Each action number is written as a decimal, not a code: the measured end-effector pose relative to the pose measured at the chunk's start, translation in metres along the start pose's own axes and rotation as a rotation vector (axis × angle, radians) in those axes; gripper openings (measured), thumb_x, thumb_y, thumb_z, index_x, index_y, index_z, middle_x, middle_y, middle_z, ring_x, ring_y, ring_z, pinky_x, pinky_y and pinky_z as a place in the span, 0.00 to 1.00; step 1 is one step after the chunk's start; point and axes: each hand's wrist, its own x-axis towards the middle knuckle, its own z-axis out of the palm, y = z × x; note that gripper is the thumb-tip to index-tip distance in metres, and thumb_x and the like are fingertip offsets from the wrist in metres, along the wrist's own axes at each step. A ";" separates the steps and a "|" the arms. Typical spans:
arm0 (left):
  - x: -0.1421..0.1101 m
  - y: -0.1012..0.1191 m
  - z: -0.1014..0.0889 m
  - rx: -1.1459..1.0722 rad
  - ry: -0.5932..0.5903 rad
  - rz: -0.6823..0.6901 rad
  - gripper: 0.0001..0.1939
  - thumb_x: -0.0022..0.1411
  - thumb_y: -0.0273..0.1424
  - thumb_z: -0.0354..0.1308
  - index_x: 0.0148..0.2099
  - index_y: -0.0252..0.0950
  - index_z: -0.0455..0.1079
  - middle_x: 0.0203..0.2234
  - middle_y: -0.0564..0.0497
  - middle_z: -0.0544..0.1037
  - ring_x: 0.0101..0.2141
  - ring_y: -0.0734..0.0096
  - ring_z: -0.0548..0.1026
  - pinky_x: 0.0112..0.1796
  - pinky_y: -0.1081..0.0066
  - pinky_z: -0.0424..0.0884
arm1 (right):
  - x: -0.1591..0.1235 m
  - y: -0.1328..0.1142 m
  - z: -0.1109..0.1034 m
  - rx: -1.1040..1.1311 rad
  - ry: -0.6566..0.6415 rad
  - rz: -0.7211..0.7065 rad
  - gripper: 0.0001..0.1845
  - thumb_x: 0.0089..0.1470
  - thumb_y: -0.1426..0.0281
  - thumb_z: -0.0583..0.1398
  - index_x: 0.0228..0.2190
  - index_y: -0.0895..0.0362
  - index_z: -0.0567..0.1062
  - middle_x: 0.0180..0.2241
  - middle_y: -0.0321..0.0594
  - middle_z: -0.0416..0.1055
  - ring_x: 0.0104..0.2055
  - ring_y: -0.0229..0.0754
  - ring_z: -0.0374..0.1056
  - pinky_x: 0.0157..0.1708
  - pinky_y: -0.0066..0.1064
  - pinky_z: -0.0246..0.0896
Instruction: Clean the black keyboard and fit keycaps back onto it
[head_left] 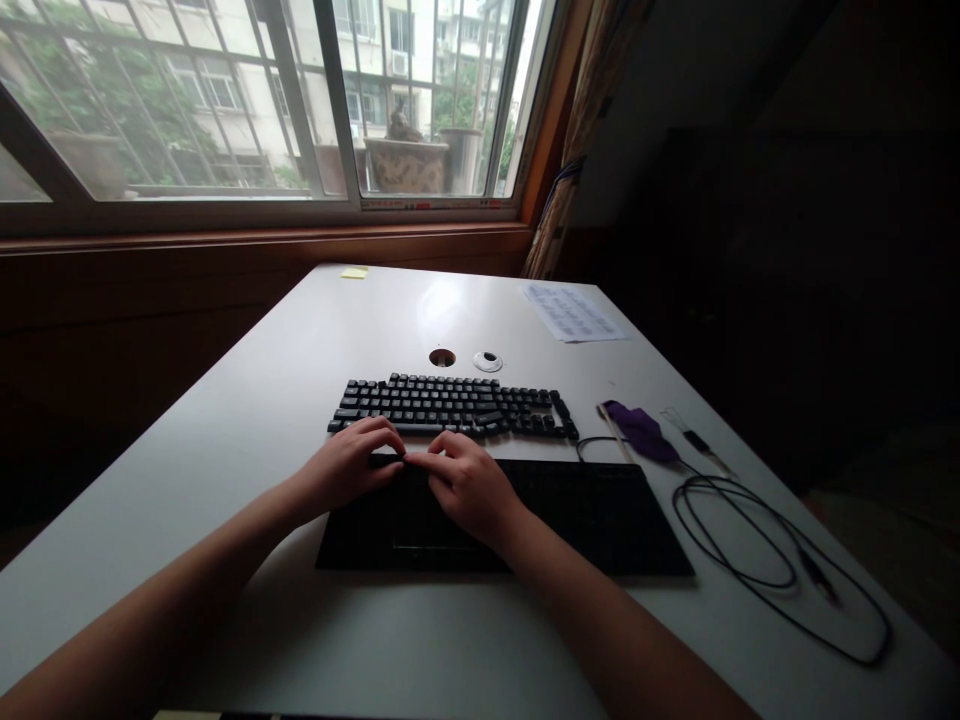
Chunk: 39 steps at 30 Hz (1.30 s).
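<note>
A dark keyboard base lies flat on the white table, its upper face too dark to show detail. Just beyond its far edge, black keycaps are set out in keyboard rows. My left hand is over the base's far left part, fingers bent and thumb drawn in towards them. From the right, my right hand meets its fingertips, the index finger stretched towards them and the other fingers curled. Whatever is pinched where the fingertips meet is too small and dark to make out.
Right of the base lie a purple cloth, a thin light stick, a wire tool with a black handle and a coiled black cable. Printed paper, a yellow note and a round table hole are farther back.
</note>
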 end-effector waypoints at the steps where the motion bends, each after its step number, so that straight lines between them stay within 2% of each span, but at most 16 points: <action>1: 0.000 0.001 0.000 0.000 -0.001 -0.002 0.03 0.67 0.31 0.60 0.43 0.39 0.74 0.41 0.48 0.76 0.43 0.65 0.75 0.45 0.66 0.73 | 0.000 0.000 0.000 0.002 0.004 -0.002 0.24 0.58 0.79 0.59 0.52 0.48 0.80 0.39 0.40 0.72 0.42 0.43 0.68 0.46 0.35 0.67; 15: -0.002 -0.005 -0.001 0.026 -0.022 0.028 0.06 0.68 0.33 0.60 0.46 0.40 0.75 0.43 0.47 0.77 0.44 0.64 0.76 0.45 0.66 0.74 | 0.000 -0.004 -0.003 -0.019 -0.028 0.003 0.21 0.59 0.78 0.59 0.51 0.51 0.79 0.37 0.40 0.73 0.40 0.43 0.67 0.43 0.34 0.67; 23: -0.006 -0.007 -0.017 0.013 -0.041 0.034 0.06 0.67 0.33 0.61 0.45 0.39 0.77 0.39 0.48 0.78 0.39 0.66 0.76 0.40 0.69 0.74 | 0.000 -0.006 -0.003 -0.049 -0.027 -0.016 0.22 0.61 0.77 0.59 0.55 0.50 0.76 0.37 0.40 0.72 0.40 0.43 0.66 0.42 0.35 0.66; 29: -0.009 -0.011 -0.031 0.003 -0.099 0.017 0.08 0.68 0.36 0.61 0.44 0.39 0.78 0.37 0.47 0.77 0.36 0.68 0.75 0.38 0.70 0.74 | -0.001 -0.005 -0.002 -0.059 -0.023 -0.023 0.21 0.61 0.76 0.58 0.54 0.51 0.77 0.38 0.41 0.72 0.40 0.44 0.66 0.42 0.36 0.66; 39: -0.012 -0.018 -0.037 0.007 -0.131 -0.010 0.09 0.68 0.37 0.61 0.42 0.39 0.78 0.36 0.48 0.77 0.34 0.69 0.74 0.37 0.71 0.73 | -0.001 -0.009 -0.004 -0.142 -0.036 -0.040 0.24 0.59 0.78 0.60 0.55 0.49 0.78 0.38 0.43 0.72 0.42 0.47 0.62 0.45 0.41 0.66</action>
